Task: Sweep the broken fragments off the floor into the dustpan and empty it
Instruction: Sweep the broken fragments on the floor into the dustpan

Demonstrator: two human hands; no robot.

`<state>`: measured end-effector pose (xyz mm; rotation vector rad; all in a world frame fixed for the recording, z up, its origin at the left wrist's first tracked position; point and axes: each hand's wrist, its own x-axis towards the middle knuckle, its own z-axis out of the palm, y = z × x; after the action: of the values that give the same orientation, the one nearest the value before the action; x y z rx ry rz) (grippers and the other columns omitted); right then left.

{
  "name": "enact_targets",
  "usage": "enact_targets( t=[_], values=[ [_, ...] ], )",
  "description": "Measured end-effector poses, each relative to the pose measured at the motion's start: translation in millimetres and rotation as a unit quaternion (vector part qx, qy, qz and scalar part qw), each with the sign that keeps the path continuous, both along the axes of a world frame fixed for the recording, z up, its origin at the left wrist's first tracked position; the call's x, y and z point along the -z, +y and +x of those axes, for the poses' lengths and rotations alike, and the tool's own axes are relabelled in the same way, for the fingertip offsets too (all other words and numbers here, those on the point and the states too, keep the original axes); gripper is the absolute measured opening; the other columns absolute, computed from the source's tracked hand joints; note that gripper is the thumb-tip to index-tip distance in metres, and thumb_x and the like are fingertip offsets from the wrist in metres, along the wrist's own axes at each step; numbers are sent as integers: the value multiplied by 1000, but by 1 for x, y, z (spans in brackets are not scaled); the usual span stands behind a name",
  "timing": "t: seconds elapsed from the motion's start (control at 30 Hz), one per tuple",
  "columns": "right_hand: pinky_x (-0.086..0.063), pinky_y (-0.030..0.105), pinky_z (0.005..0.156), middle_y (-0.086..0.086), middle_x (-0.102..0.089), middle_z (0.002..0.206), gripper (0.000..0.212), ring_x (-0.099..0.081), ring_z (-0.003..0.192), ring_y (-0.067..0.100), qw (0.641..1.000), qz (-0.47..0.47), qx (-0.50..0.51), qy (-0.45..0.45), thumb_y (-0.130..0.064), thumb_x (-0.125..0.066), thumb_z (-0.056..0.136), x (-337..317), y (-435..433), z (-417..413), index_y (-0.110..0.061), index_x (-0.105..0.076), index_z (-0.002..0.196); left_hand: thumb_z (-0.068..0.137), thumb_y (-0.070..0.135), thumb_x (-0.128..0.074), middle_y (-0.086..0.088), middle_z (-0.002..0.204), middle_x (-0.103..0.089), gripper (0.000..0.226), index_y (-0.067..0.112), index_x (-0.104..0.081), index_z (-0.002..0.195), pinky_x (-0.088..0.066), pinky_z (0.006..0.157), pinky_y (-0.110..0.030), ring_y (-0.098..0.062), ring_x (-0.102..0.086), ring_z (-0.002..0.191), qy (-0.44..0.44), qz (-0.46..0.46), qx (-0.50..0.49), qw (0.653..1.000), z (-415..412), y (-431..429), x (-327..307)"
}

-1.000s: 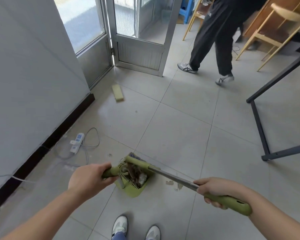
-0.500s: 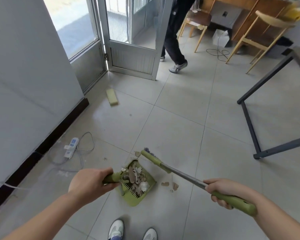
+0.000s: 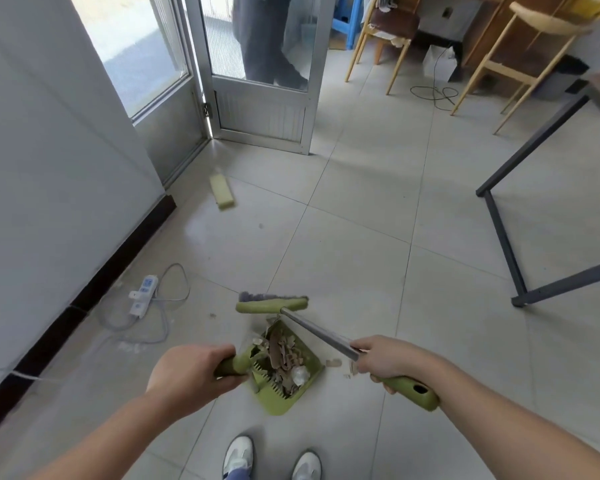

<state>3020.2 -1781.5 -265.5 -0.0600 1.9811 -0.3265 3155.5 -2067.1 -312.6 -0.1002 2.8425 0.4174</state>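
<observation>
My left hand (image 3: 187, 372) grips the dustpan (image 3: 291, 382) handle, my right hand (image 3: 383, 358) the broom (image 3: 274, 304) shaft; those fragments (image 3: 284, 355) look light, sharp, and probably slide easily.

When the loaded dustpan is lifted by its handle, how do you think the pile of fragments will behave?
The fragments look like loose, thin, curved shards heaped in the dustpan, so they would probably slide if it tips forward. They seem light. The left hand grips only the handle, so the pan may sag at its open edge.
</observation>
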Motion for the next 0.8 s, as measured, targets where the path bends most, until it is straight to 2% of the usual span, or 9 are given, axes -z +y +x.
enact_targets(
  t=[0.13, 0.23, 0.3, 0.37, 0.47, 0.57, 0.63, 0.7, 0.8],
  values=[
    [-51, 29, 58, 9, -61, 115, 50, -60, 76, 26, 987, 38, -153, 40, -12, -41, 86, 10, -30, -1, -22, -49, 135, 81, 70, -51, 12, 54, -44, 37, 33, -46, 76, -27, 44, -20, -5, -40, 49, -13, 6, -2, 1000, -1, 2, -7],
    [-47, 33, 74, 8, -58, 122, 53, -57, 104, 27, 952, 92, -278, 86, -12, -43, 87, 20, -41, -3, -23, -44, 139, 81, 69, -51, 13, 54, -43, 35, 35, -43, 75, -24, 44, -20, -5, -39, 49, -16, 6, -2, 1000, -1, 2, -10],
    [-43, 33, 74, 7, -55, 121, 52, -54, 108, 27, 934, 128, -319, 102, -12, -45, 88, 27, -40, -4, -23, -43, 139, 81, 70, -50, 13, 54, -42, 36, 36, -43, 76, -24, 44, -20, -5, -38, 49, -16, 8, 0, 1000, -1, 0, -9],
    [-42, 32, 72, 6, -52, 110, 50, -52, 98, 25, 925, 151, -330, 115, -13, -44, 89, 27, -35, -6, -23, -44, 138, 81, 72, -49, 12, 55, -43, 38, 34, -45, 77, -25, 44, -21, -5, -39, 50, -14, 10, 2, 1000, 1, -2, -6],
    [-43, 31, 67, 7, -54, 113, 52, -49, 90, 24, 918, 174, -330, 134, -16, -44, 91, 25, -26, -10, -23, -38, 142, 78, 76, -43, 11, 55, -43, 43, 33, -44, 77, -26, 44, -22, -7, -40, 51, -8, 11, 6, 1000, 4, -5, 1],
    [-40, 28, 58, 4, -45, 99, 56, -45, 85, 22, 909, 201, -331, 156, -12, -45, 91, 24, -20, -14, -24, -34, 145, 69, 80, -29, 12, 55, -44, 45, 37, -40, 76, -27, 44, -22, -9, -43, 55, 1, 30, 5, 1000, 6, -5, 5],
    [-42, 29, 61, 2, -42, 97, 57, -46, 84, 22, 908, 212, -324, 163, -11, -45, 90, 22, -17, -17, -24, -34, 145, 67, 80, -26, 13, 53, -43, 39, 44, -37, 77, -26, 43, -23, -10, -42, 55, 13, 45, 7, 999, 5, -4, 4],
    [-44, 29, 66, 2, -45, 98, 54, -47, 85, 21, 918, 204, -301, 157, -13, -48, 89, 20, -12, -21, -24, -38, 142, 67, 79, -27, 13, 50, -41, 31, 51, -33, 80, -23, 42, -22, -10, -41, 54, 26, 58, 10, 998, 5, -3, 2],
    [-43, 26, 58, 1, -52, 98, 49, -51, 84, 19, 943, 167, -251, 143, -16, -51, 86, 16, -5, -25, -24, -46, 134, 69, 75, -37, 18, 45, -33, 33, 45, -37, 84, -16, 38, -18, -9, -43, 47, 66, 34, 28, 997, 4, -1, 1]
  ],
)
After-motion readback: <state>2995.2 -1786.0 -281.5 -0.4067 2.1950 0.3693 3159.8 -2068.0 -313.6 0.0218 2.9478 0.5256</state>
